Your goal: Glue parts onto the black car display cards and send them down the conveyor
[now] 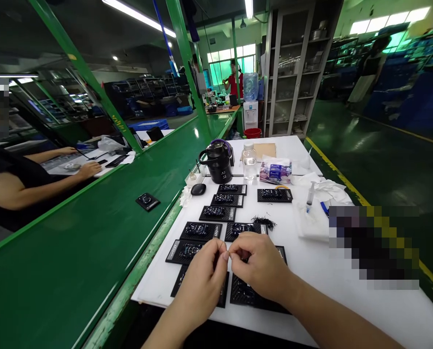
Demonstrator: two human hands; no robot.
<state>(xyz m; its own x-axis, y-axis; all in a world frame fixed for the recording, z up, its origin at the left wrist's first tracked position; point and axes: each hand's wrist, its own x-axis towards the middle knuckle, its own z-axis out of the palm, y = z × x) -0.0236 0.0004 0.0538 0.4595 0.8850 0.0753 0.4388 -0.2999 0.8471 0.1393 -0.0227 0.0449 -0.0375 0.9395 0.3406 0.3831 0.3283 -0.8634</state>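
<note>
My left hand (203,278) and my right hand (262,264) meet fingertip to fingertip above the white table (325,261), both pinched closed on something too small to make out. Under and around them lie several black cards (200,230) with dark glossy pieces mounted on them, in rows running away from me. A small tuft of black fibres (264,222) lies just beyond my right hand.
A green conveyor belt (92,242) runs along the left, one black card (148,201) on it. A black kettle (218,162), clear bottle (249,162), tissue packet (275,170), syringe (310,196) and crumpled tissues (325,191) stand behind. A person's arm (38,186) rests across the belt.
</note>
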